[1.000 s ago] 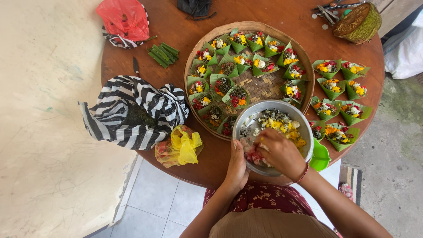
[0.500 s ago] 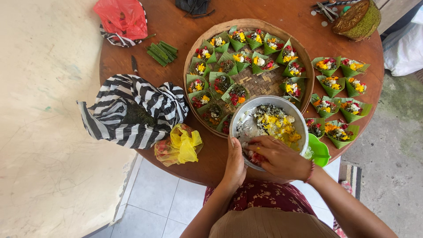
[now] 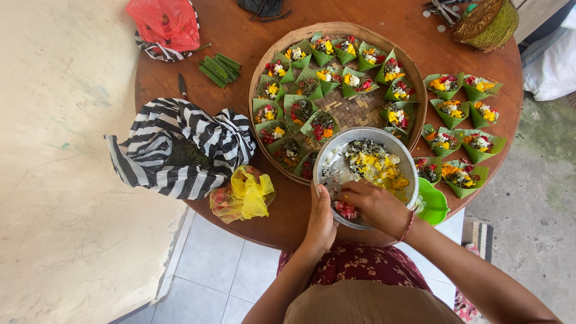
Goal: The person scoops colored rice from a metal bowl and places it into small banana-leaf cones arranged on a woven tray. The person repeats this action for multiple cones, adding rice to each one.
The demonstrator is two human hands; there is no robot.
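Metal bowl (image 3: 336,171) of mixed flower petals sits at the near edge of a round wooden desk (image 3: 198,36), overlapping the rim of a woven bamboo tray (image 3: 342,30). The person's left hand (image 3: 320,219) grips the bowl's near-left rim, thumb along the edge. The right hand (image 3: 373,206) reaches into the bowl, its fingers (image 3: 347,193) curled narrowly over a small clump of red petals (image 3: 346,209); whether they actually pinch any cannot be told. Yellow petals (image 3: 378,167) fill the bowl's middle, with dark and white bits toward its far side.

On the tray, folded green leaf cups (image 3: 298,109) holding red, yellow and white flowers lie in a ring. More filled leaf cups (image 3: 453,109) stand directly on the desk to the right of the tray. A bright green plastic container (image 3: 433,203) rests just beside the bowl at the desk's right near edge.

To the left lies a black-and-white striped bag (image 3: 174,150), a yellow plastic bag (image 3: 246,193) touching its near corner. A red plastic bag (image 3: 167,23) and a bundle of green leaf strips (image 3: 217,68) sit farther back. A woven basket (image 3: 487,23) stands at the far right edge.
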